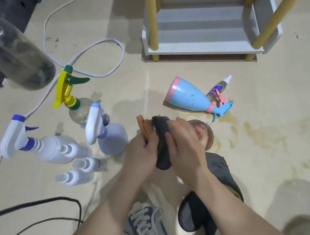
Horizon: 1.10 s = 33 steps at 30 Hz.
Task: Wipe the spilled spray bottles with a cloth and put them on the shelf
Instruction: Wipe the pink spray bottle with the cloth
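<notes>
My left hand [141, 151] grips the orange trigger head of a brown spray bottle [205, 132] held above the floor. My right hand [184, 143] wraps a dark cloth [161, 136] round the bottle's neck and body. A blue and pink spray bottle [189, 98] lies on its side on the wet floor, with a small clear bottle [220, 87] behind it. To the left stand a white bottle with blue trim [48, 147], a pale lilac bottle [111, 138], a clear bottle with a yellow and green trigger [69, 89] and three small white bottles [78, 175].
The white shelf [208, 47] with yellow posts stands at the back right. A white cable [88, 53] loops over the floor and black cables [42, 202] lie at lower left. A large clear bottle [4, 45] looms at upper left. Brownish spill stains [257, 134] mark the right floor. My shoe [147, 231] is below.
</notes>
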Motion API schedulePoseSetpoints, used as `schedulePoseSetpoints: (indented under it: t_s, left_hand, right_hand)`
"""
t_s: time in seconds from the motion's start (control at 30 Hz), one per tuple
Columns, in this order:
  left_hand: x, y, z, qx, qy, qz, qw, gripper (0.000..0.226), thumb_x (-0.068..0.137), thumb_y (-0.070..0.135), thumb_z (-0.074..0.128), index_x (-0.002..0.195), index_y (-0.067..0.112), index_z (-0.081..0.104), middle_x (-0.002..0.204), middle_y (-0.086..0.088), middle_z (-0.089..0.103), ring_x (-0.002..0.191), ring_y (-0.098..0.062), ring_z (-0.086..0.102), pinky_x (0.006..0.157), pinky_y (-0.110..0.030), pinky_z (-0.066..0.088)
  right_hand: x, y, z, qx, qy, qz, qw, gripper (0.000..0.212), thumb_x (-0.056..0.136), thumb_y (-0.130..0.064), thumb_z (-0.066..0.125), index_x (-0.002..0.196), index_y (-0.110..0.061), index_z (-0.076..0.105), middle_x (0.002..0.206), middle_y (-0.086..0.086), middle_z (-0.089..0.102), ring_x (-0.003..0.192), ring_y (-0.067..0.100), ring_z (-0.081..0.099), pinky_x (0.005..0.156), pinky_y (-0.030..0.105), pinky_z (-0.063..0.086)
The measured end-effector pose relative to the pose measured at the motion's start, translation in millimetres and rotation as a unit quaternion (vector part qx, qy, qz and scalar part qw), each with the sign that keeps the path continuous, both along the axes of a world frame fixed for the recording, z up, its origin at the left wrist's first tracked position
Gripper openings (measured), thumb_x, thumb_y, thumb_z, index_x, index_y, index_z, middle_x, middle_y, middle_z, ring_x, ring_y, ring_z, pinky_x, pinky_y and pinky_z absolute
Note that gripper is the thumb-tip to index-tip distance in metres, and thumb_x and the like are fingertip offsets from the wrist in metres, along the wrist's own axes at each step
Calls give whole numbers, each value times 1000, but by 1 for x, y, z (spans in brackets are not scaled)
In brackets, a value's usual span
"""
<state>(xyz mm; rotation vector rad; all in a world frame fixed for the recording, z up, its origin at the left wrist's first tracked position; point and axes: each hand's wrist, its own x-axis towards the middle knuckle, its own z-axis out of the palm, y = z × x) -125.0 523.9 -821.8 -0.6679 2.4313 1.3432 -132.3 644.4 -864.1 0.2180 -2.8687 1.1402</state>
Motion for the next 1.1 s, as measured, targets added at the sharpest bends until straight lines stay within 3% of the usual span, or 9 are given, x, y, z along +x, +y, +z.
schedulePoseSetpoints:
  t_s: [0.17,0.3,0.43,0.5,0.6,0.8,0.87,1.0,1.1]
  left_hand:
    - [8,7,7,36,21,-14,999,24,101,36,45,97,30,68,84,15,72,81,-6,69,84,-32,55]
    - [6,21,20,-29,65,-107,992,19,101,36,44,86,31,54,68,15,58,66,-4,56,59,-17,39]
    - [17,23,20,-19,91,-132,987,24,100,32,46,120,30,59,74,26,62,74,4,60,63,-7,38]
    - [23,22,16,-2,88,-132,987,31,100,39,44,130,39,54,96,26,68,91,1,64,78,-13,45]
    - [21,15,10,-20,76,-92,993,21,99,39,47,116,42,60,88,18,70,87,-5,67,78,-23,50]
    - [27,11,8,-6,66,-84,994,42,94,29,49,125,56,53,110,18,69,102,-3,66,94,-32,51]
    - [33,14,9,-4,78,-69,995,46,96,26,52,119,66,49,99,25,70,94,0,68,89,-22,50]
    - [32,26,11,-32,94,-85,991,38,97,29,53,127,52,52,92,16,70,95,-10,67,87,-28,50]
    - [27,25,6,-56,72,-61,994,19,94,25,55,111,26,62,82,17,58,95,-21,64,83,-40,51]
  right_hand:
    - [-33,45,-7,18,-117,-176,977,24,97,-24,38,96,-18,61,102,0,62,106,26,50,78,37,32]
    - [-20,19,9,-28,-25,-74,997,28,94,-22,37,76,-12,55,77,7,60,76,27,53,70,38,38]
    - [-1,41,-4,-95,33,24,995,41,101,-26,32,80,-4,61,82,1,60,79,21,50,77,39,43]
    - [-13,74,-28,-130,-24,-51,990,43,98,-28,32,90,-7,69,95,2,66,92,21,56,88,33,42]
    - [-16,86,-45,-154,-164,-225,948,41,93,-40,27,72,-15,52,77,1,54,78,25,51,76,36,38]
    - [22,31,-21,-37,33,-28,998,33,94,-20,41,102,-4,68,110,7,66,111,23,56,103,44,37]
    - [1,43,-23,-25,67,32,997,29,92,-19,43,89,-7,69,95,5,68,96,25,60,93,41,45]
    - [-36,81,-35,-57,-141,-44,987,34,83,-36,35,61,-16,51,66,2,54,71,22,46,66,36,41]
    - [-45,87,-25,-59,-310,-111,942,43,87,-42,35,70,-6,50,76,12,58,81,31,52,78,39,42]
